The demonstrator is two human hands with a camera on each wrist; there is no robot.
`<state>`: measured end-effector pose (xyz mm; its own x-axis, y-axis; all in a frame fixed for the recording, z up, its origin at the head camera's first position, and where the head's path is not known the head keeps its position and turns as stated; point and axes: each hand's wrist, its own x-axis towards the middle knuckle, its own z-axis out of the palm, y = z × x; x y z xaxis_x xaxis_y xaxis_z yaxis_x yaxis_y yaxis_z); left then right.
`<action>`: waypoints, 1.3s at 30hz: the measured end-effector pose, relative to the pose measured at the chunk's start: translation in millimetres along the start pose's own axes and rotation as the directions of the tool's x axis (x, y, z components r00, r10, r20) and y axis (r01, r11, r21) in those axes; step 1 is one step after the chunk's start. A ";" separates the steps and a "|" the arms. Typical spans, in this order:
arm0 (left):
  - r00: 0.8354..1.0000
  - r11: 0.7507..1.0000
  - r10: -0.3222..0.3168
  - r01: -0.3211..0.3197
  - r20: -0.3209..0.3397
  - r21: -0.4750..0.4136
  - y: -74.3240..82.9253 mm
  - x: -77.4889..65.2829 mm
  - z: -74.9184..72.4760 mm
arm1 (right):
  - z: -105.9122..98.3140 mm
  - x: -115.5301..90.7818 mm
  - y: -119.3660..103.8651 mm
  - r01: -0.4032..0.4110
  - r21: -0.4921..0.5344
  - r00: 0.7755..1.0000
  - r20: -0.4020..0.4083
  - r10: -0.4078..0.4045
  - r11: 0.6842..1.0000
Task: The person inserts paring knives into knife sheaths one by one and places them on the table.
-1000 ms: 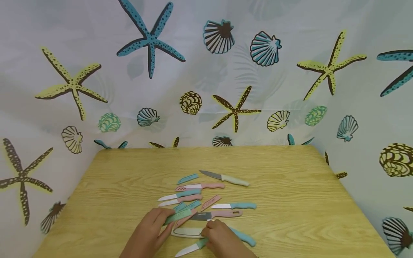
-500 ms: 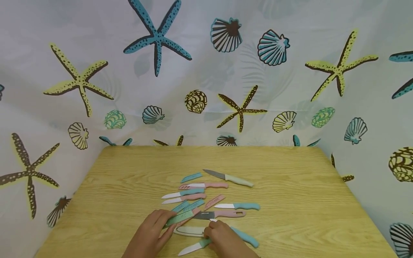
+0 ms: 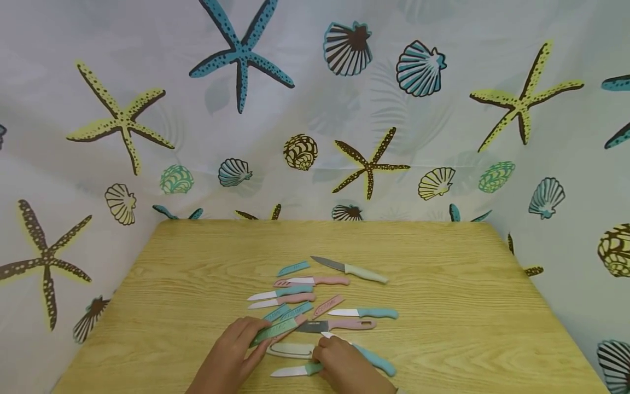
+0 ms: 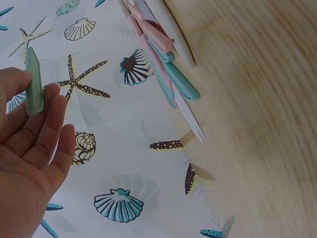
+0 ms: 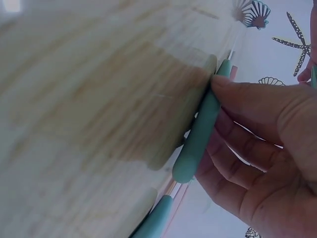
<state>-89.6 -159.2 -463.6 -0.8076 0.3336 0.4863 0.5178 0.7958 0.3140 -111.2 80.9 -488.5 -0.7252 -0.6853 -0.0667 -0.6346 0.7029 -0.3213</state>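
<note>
Green, lettered, one slim knife sheath (image 3: pixel 275 331): in the head view it is lying aslant under the fingers of the left hand (image 3: pixel 233 347), overlapping a pink sheath in sight. One green-handled knife (image 3: pixel 290 371), white blade pointing left: its handle is running into the grasp of the right hand (image 3: pixel 342 361), at the near part of the wood-grained table (image 3: pixel 433 262). One white sheath (image 3: pixel 292 350): lying between the hands, just beyond that blade. One blue-handled knife (image 3: pixel 376 361): showing partly behind the right hand; whether it is touching cannot be told.

Left wrist view: the left hand is pinching the green sheath between thumb and fingers, edge toward the camera. The piece is looking thin, light and stiff, probably smooth plastic; the flat sides are likely offering the surest hold.

Right wrist view: the right thumb is pressing the green handle near its blade end, fingers curling along the other side, rounded butt staying uncovered. Handle seemingly rigid, light, a little slippery; white blade presumably ceramic, hence brittle, so the handle is the part to take.
</note>
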 end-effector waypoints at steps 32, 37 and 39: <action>0.989 0.992 0.129 -0.128 -0.072 0.017 -6.7 -2.4 7.1 | -33.9 -50.0 18.9 0.054 0.095 0.889 -0.458 -0.005 0.994; 0.986 0.990 0.144 -0.143 -0.078 0.017 -6.1 -1.9 7.6 | -35.9 -53.7 18.9 0.062 0.065 0.800 -0.600 -0.011 0.996; 0.985 0.988 0.152 -0.152 -0.084 0.013 -5.5 -1.3 7.5 | -37.1 -55.1 18.3 0.058 0.063 0.780 -0.626 -0.006 0.996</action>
<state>-93.5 -160.2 -472.1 -0.6927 0.4069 0.5955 0.6305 0.7425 0.2261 -92.8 138.6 -455.6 -0.7289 -0.4192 0.5412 -0.6576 0.6486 -0.3833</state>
